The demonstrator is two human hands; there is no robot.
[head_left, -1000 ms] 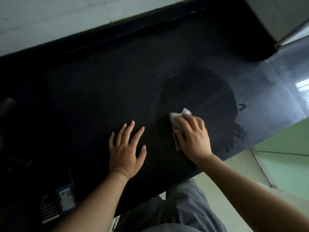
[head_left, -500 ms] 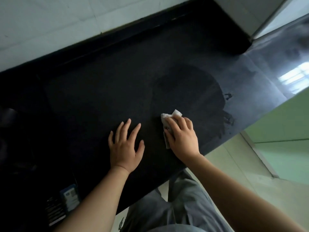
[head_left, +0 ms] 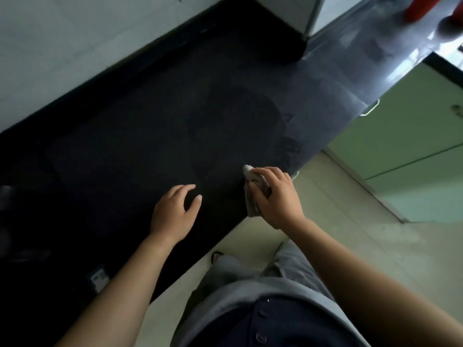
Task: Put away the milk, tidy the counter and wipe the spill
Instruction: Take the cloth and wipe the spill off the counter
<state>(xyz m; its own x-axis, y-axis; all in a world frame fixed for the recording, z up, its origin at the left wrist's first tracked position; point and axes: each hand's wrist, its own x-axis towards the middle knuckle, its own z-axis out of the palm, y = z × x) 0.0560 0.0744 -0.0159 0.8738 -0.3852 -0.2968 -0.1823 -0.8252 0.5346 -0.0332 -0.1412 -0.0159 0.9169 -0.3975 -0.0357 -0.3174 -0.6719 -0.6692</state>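
My right hand (head_left: 278,196) grips a crumpled white cloth (head_left: 251,194) at the front edge of the black counter (head_left: 130,151). The cloth hangs partly over that edge. A dark wet patch (head_left: 238,126) spreads over the counter just beyond the cloth, with small wet streaks (head_left: 290,144) on its right side. My left hand (head_left: 175,211) rests on the counter to the left of the cloth, fingers curled and holding nothing. No milk container is in view.
A white tiled wall (head_left: 75,41) runs behind the counter. A small blue and white packet (head_left: 99,278) lies near the counter's front left. Green cabinet doors (head_left: 413,146) stand at the right, a red object (head_left: 423,7) at the far right top. Pale floor (head_left: 350,234) lies below.
My right hand has dragged the cloth back toward me to the counter's front edge. My left hand's fingers have curled in from a flat spread. The camera has tilted back, showing more floor.
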